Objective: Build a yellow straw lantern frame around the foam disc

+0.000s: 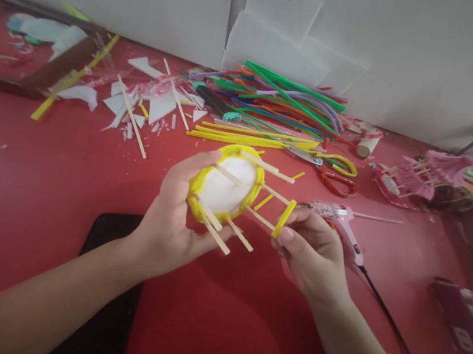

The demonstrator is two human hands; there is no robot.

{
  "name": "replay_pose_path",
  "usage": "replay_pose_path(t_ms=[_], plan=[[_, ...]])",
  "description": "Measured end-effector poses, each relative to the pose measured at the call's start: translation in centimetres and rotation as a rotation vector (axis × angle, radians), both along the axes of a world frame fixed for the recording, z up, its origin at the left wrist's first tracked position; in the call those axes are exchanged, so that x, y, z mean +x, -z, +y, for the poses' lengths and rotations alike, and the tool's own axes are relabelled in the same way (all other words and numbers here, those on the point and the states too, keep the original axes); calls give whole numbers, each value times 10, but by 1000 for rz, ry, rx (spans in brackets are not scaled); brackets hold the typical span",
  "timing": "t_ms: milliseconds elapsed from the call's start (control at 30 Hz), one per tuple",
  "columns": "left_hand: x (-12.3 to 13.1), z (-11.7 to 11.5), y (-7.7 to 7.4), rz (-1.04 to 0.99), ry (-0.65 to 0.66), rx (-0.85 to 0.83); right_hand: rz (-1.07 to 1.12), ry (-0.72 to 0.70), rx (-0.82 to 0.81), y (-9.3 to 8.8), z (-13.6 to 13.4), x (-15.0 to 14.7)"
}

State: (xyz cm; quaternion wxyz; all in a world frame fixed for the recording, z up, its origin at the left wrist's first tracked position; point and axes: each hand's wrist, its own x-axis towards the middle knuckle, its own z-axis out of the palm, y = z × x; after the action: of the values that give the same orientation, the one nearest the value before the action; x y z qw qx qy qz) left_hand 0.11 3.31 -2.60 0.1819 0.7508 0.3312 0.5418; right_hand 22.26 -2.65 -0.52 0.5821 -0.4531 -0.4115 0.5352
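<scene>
My left hand [177, 210] is wrapped round the rim of a small round craft base [229, 185], white inside with a yellow pipe-cleaner edge. Several pale wooden sticks [240, 235] stand out from that edge, and the base is tilted towards my right side. In my right hand [312, 242], thumb and fingers pinch the lower end of a short yellow pipe-cleaner piece [284, 219]. This piece lies across the tips of two of the sticks. Behind my right hand a pink glue gun [340, 214] lies on the table.
Scissors [333, 169], yellow pipe cleaners [241, 138] and a multicoloured pile [277, 98] lie beyond my hands. White scraps [160, 109] are at the left back. A dark phone-like slab [109, 282] lies under my left arm. A pink stick model [426, 173] and power strip [462, 317] are right.
</scene>
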Motion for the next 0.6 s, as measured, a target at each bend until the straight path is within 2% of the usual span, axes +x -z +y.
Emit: replay_pose_path(t_ms=[300,467,600], plan=[[2,-3,0,-68,51,-29,-100,29,36,-1,0,0],[3,-4,-1,-67,28,-19,-126,3,49,-1,-4,3],[2,-6,1,-86,13,-71,-232,42,162,-4,-9,2]])
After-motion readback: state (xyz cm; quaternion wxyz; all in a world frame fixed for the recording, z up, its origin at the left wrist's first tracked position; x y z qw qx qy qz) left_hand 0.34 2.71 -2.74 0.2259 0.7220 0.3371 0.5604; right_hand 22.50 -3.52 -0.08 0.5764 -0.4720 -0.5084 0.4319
